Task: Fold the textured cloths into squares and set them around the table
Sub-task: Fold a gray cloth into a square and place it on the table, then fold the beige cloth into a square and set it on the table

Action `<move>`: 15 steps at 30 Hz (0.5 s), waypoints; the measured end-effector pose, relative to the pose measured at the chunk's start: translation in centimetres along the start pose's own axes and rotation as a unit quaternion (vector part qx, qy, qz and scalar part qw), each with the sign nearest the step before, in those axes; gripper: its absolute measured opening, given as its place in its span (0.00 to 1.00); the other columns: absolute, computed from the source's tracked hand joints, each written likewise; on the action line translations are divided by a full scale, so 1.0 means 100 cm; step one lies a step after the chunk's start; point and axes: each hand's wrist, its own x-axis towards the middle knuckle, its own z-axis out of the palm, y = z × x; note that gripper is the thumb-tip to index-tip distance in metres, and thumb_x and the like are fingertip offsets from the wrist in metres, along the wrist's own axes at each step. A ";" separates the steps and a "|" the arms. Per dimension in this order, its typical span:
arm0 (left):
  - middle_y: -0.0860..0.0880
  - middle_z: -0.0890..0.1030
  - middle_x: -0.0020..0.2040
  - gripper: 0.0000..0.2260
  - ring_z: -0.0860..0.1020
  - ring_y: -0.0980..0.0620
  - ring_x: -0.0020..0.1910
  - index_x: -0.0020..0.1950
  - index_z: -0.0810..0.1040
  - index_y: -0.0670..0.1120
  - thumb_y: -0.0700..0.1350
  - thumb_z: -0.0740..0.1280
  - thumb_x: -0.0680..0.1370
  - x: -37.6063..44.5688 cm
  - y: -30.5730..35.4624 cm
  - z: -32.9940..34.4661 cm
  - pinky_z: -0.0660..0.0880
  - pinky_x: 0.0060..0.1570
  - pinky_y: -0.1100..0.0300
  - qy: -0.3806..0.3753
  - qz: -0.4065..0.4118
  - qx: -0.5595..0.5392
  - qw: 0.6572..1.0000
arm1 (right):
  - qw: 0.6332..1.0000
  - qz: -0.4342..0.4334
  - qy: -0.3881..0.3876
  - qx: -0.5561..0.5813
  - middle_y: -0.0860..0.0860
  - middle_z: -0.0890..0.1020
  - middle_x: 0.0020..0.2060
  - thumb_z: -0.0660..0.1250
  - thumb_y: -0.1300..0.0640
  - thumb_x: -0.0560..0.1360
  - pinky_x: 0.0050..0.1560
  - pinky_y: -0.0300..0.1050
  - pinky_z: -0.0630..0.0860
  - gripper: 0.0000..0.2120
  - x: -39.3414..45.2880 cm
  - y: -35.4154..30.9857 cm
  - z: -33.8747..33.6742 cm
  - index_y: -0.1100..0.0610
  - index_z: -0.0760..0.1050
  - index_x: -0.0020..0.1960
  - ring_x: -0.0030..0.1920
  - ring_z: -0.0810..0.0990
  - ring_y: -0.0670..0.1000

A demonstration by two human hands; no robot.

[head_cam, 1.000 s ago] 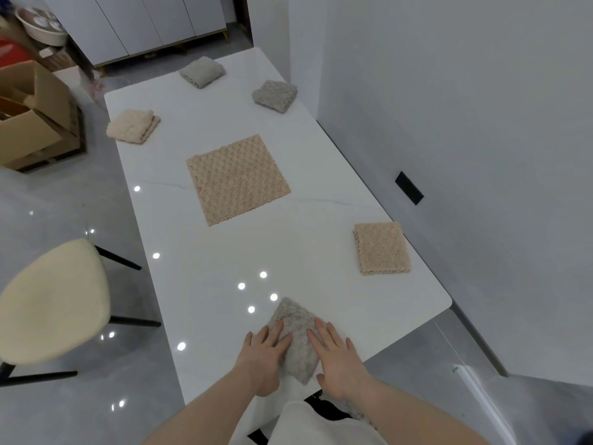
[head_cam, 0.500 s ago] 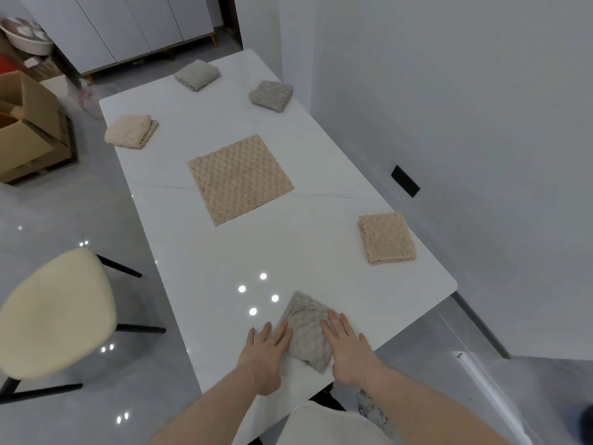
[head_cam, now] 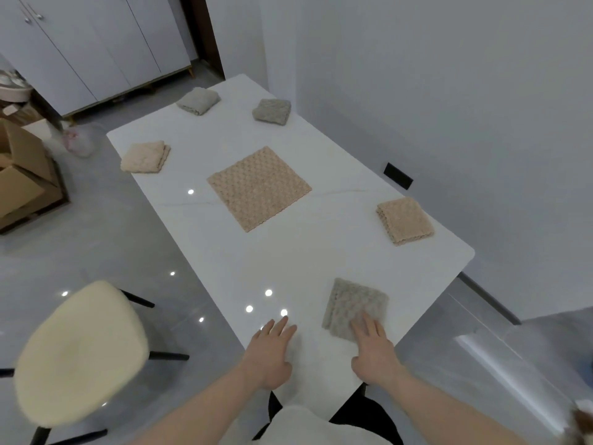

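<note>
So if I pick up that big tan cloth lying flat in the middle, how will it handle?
The unfolded tan cloth probably droops limply: its folded neighbours look soft. It seems thin, so likely light. On the glossy table it may slide.

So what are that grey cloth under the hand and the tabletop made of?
The grey cloth looks like plush microfibre or fleece: matte, with a bumpy pile. The tabletop looks like polished stone or a glossy stone-look slab: white, faintly veined, mirroring ceiling lights.

Glossy grey floor [head_cam: 96, 252], plain white walls [head_cam: 449, 91], white cabinets [head_cam: 96, 49], cream chair [head_cam: 80, 351], cardboard boxes [head_cam: 22, 181].
</note>
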 end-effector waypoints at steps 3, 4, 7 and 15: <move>0.52 0.46 0.84 0.35 0.45 0.45 0.82 0.83 0.51 0.53 0.47 0.62 0.78 -0.011 -0.008 -0.014 0.51 0.80 0.51 0.014 0.006 -0.026 1.000 | 0.999 0.027 0.014 0.029 0.52 0.40 0.81 0.61 0.57 0.72 0.76 0.51 0.62 0.42 -0.013 -0.014 0.010 0.50 0.46 0.82 0.80 0.44 0.57; 0.52 0.47 0.83 0.34 0.46 0.46 0.82 0.83 0.53 0.53 0.47 0.62 0.78 -0.012 -0.011 -0.018 0.52 0.79 0.51 0.021 0.009 -0.031 0.999 | 0.999 0.024 0.007 0.033 0.51 0.41 0.81 0.61 0.57 0.73 0.76 0.51 0.61 0.42 -0.016 -0.020 0.011 0.50 0.46 0.82 0.80 0.44 0.57; 0.53 0.50 0.83 0.32 0.48 0.47 0.82 0.82 0.56 0.54 0.48 0.62 0.78 -0.014 -0.017 -0.026 0.53 0.79 0.52 0.047 0.002 -0.043 0.998 | 0.999 0.014 -0.020 0.036 0.49 0.42 0.81 0.61 0.55 0.74 0.77 0.52 0.59 0.41 -0.021 -0.027 0.015 0.51 0.45 0.82 0.80 0.44 0.56; 0.54 0.54 0.82 0.30 0.52 0.49 0.81 0.79 0.63 0.55 0.48 0.63 0.77 -0.023 -0.038 -0.037 0.59 0.77 0.52 0.063 -0.028 -0.066 0.995 | 0.997 0.024 -0.056 0.038 0.49 0.40 0.81 0.58 0.58 0.74 0.77 0.55 0.59 0.36 -0.020 -0.017 0.012 0.54 0.52 0.81 0.81 0.44 0.53</move>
